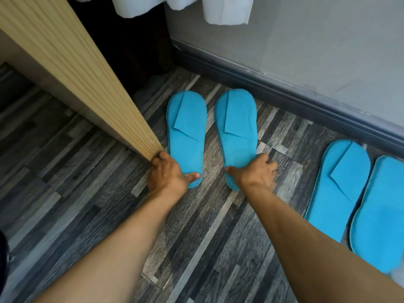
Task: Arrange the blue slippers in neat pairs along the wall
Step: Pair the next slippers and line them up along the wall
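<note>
The left hand (pixel 167 173) is laid over the heel end of the left slipper (pixel 186 136), with the thumb pressed flat on the blue sole and the fingers curled down at the slipper's outer edge, close against the foot of a ribbed wooden panel (pixel 72 73). The right hand (pixel 254 171) is spread over the heel of the right slipper (pixel 237 132), thumb along the near edge and fingers splayed onto the floor (pixel 207 237) beside it. Neither slipper is lifted; each is held down flat by its heel, and whether anything is pinched under the palms cannot be told.

The two slippers are set side by side, a narrow strip of floor between them, toes pointed toward the dark skirting board (pixel 284 92) at the foot of the wall (pixel 317 51). A second pair (pixel 341 189) lies well apart to the right, also close to the skirting.

The slippers are judged to be thin, light and soft, of a felt-like cloth with a flat folded strap over the toe. They would be expected to bend or fold if pushed from one end, and to slide easily on the smooth floor. The heel edge, taken flat under the fingers, is judged the best place to steer them; the loose strap is better left untouched.
</note>
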